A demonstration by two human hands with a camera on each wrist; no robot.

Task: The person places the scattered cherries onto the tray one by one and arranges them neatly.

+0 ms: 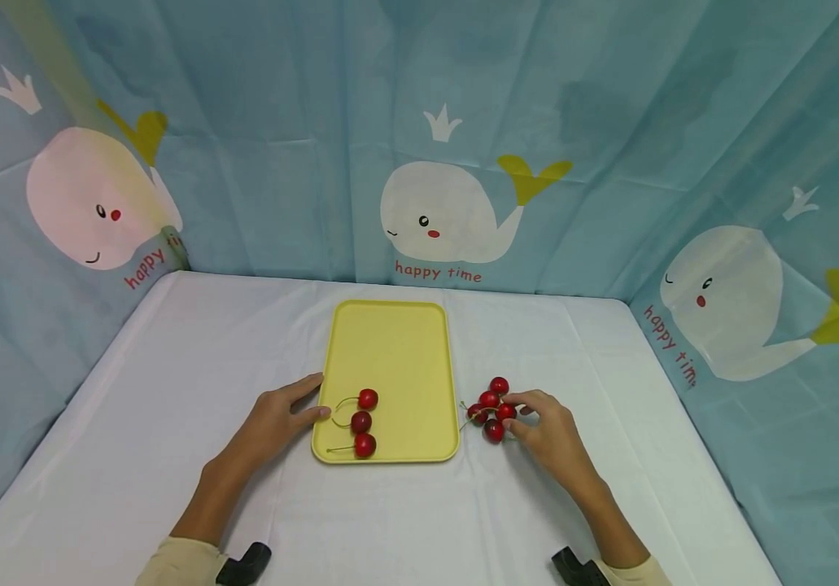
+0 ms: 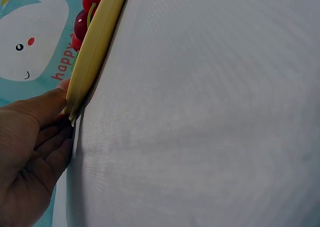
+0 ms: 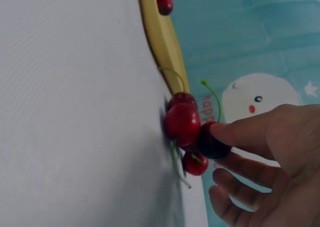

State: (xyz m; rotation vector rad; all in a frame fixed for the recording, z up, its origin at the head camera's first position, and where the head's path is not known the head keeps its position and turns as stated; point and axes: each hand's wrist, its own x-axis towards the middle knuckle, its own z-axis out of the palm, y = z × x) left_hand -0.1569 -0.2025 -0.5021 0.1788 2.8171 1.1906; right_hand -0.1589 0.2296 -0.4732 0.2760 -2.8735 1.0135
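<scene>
My left hand (image 1: 276, 419) holds the left rim of a yellow rectangular tray (image 1: 412, 350), thumb over the edge and fingers along its outer side. Three red cherries (image 1: 360, 422) lie in a column near the tray's lower left, their green stems pointing left. To the right of the tray, several more cherries (image 1: 493, 430) sit in a tight cluster on the white cloth. Over that cluster, my right hand (image 1: 554, 431) pinches a dark cherry (image 3: 212, 142) between thumb and index finger; its green stem sticks up in the right wrist view. The other right fingers are loosely bent.
A white cloth (image 1: 192, 391) covers the table. Blue curtains (image 1: 280, 203) printed with whales and crowns stand along the back and both sides. A black wrist device (image 1: 243, 563) sits at each sleeve cuff.
</scene>
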